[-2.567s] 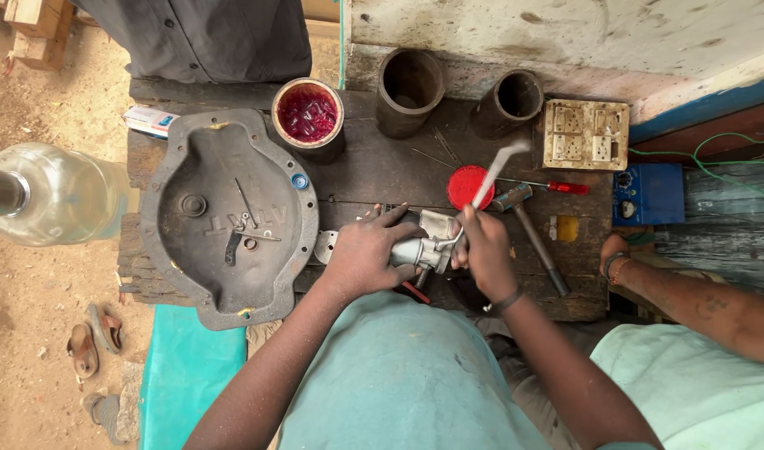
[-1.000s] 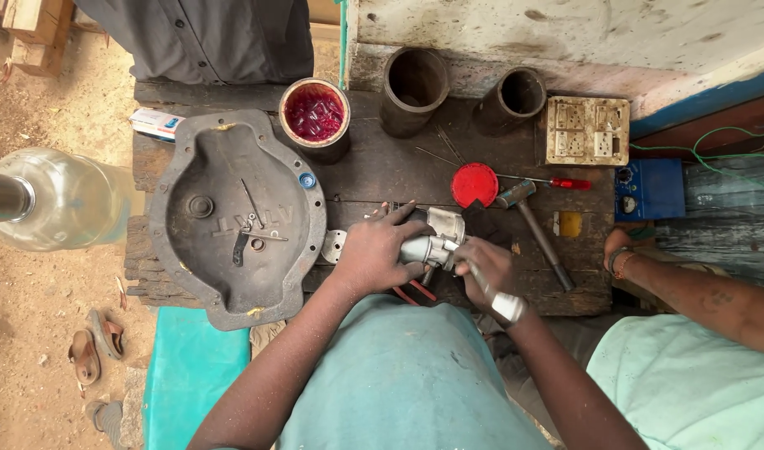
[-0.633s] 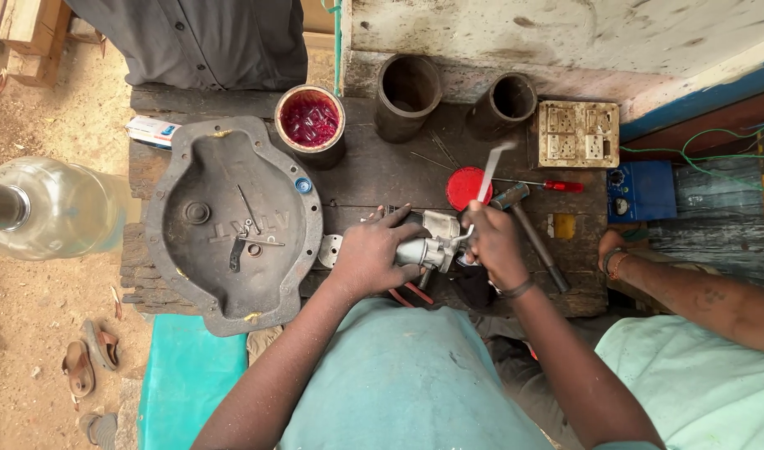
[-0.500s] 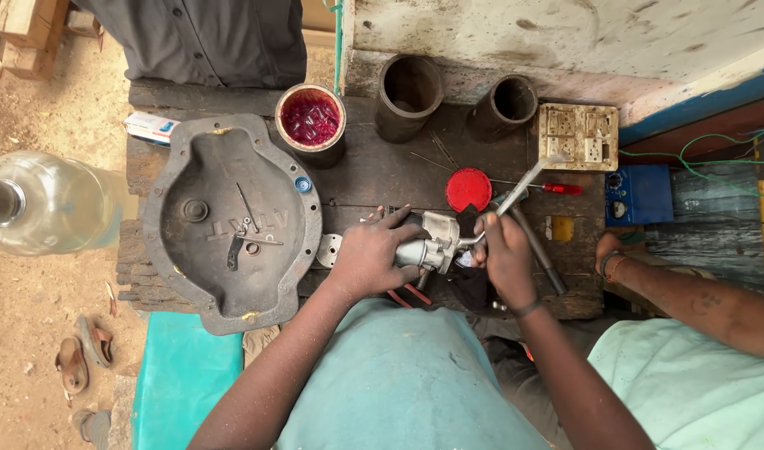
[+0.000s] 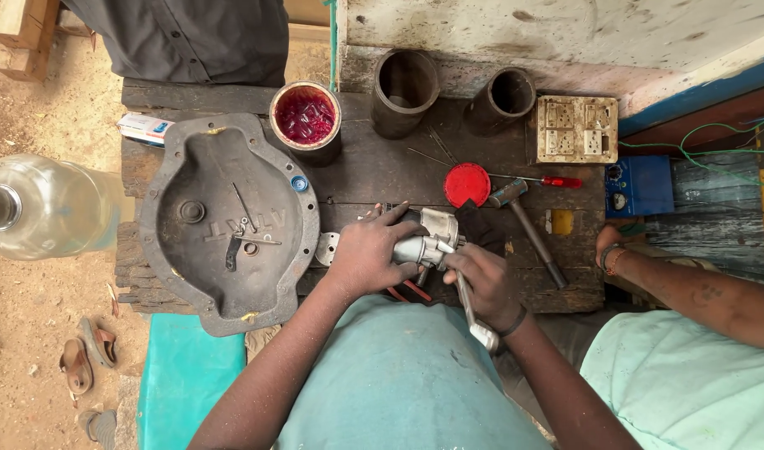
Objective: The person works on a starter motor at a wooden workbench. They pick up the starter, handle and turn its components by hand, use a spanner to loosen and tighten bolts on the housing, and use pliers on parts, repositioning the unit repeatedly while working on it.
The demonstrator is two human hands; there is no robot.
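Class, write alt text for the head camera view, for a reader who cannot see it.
Seen from above, a person's left hand grips a small silvery metal part on a dark wooden workbench while the right hand works a metal wrench on it. A large grey metal cover lies to the left, a tin of red grease behind.

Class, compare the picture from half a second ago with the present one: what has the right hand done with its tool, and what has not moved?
The right hand has swung the wrench round, from pointing up toward the red lid to pointing back at the body. The left hand stays clamped on the metal part. The hammer has not moved.
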